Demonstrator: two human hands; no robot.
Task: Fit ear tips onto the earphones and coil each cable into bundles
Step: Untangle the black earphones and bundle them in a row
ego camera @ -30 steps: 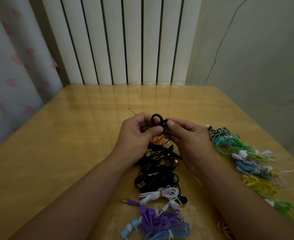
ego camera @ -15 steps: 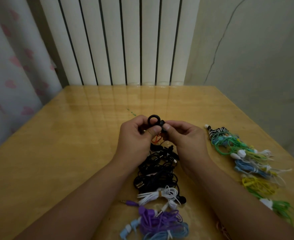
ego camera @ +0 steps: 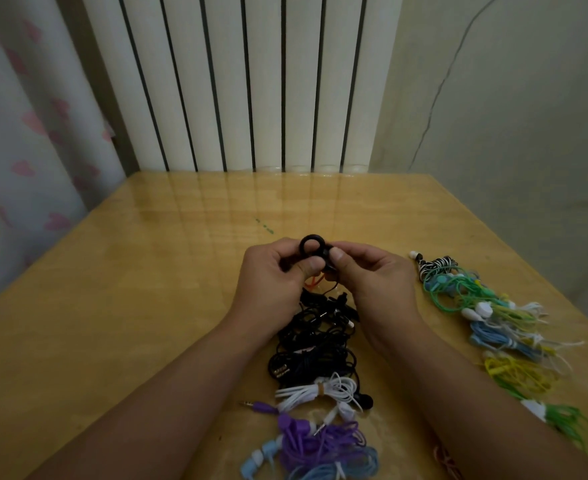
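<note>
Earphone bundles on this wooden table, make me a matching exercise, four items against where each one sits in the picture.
Things:
1. black rubber ring
2. zebra-striped earphone bundle
3. purple earphone bundle
4. white earphone bundle tied at its middle

Places:
A. far end of the row on the right side of the table
B. pinched between both hands
C. near edge, next to a light blue cable
D. just nearer than the black cable heap

Pairs: 1-B, 2-A, 3-C, 4-D

Home room: radiator, heart-print curtain.
</note>
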